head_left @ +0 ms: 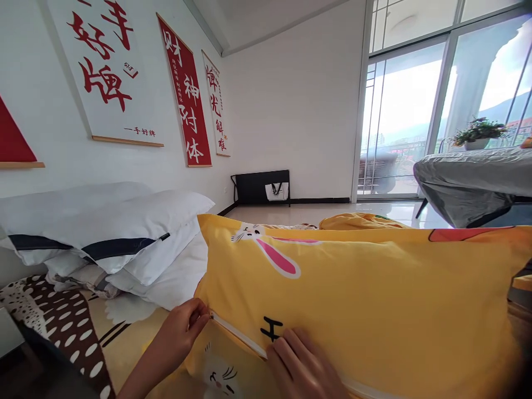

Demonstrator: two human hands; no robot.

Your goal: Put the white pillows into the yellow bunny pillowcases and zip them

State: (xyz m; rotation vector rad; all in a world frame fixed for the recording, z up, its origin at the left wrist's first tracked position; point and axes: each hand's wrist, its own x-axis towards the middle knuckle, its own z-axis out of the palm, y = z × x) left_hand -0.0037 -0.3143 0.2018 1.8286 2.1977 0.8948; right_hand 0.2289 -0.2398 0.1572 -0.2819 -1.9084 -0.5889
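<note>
A plump yellow pillowcase point(353, 299) with a printed rabbit and a black letter stands on its long side before me. Along its near lower edge runs a pale zipper point(236, 332). My left hand point(185, 327) pinches the pillowcase's corner at the zipper's left end. Lower and further right, my right hand point(301, 366) has its fingers curled against the zipper edge, slightly blurred; its fingertips and any zipper pull under them are hidden. Beneath the zipper, more yellow cloth with a cat-like face point(220, 377) shows.
White pillows point(124, 227) with dark bands are stacked at the left on the patterned bedding point(128, 321). Behind stands a black folded frame point(253, 188) with a white bag point(276, 192). A grey-covered table point(469, 177) is at the right, near glass doors point(401, 122).
</note>
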